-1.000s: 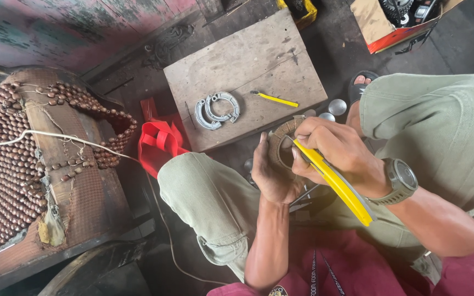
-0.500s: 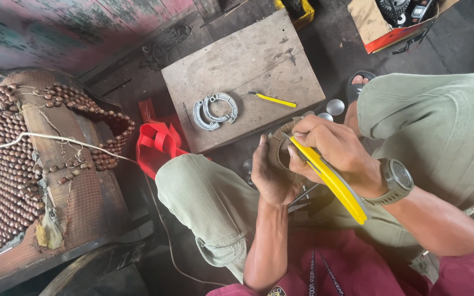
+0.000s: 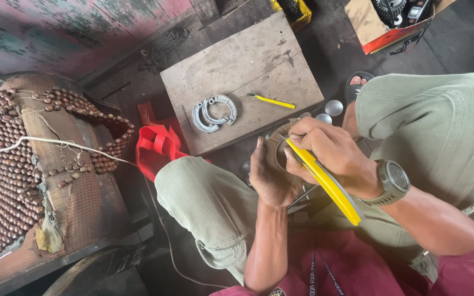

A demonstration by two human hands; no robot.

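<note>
Left hand: The left hand (image 3: 270, 175), at centre frame between the knees, has its grip wrapped around a curved brown pad (image 3: 277, 148), thumb side toward the camera.
Right hand: The right hand (image 3: 330, 153), just right of the left one, has its grip pinched narrow on a yellow-handled tool (image 3: 327, 183); the fingertips rest on the brown pad.
Tool: The yellow handle runs from the fingers down toward lower right, across the wrist. Its working tip is hidden by the fingers.
Brown pad: Held upright in the left hand, just below the near edge of the bench; only its upper arc shows.
Wristwatch: A grey wristwatch (image 3: 393, 181) sits on the right wrist, right of centre.
Knees: Both are in light green trousers, one at lower centre, one at the right edge.
Bench: A worn wooden bench (image 3: 237, 66) stands at upper centre.
On the bench: Two grey curved metal shoes (image 3: 212, 112) lie nested together at its middle; a small yellow-handled brush (image 3: 271, 101) lies just to their right, apart from them.
Red bag: A red bag (image 3: 157, 148) lies left of the bench, beside the left knee.
Beaded seat cover: A brown beaded seat cover (image 3: 23, 164) fills the left of the frame.
Cardboard box: A box (image 3: 379, 24) with dark parts sits at upper right.
</note>
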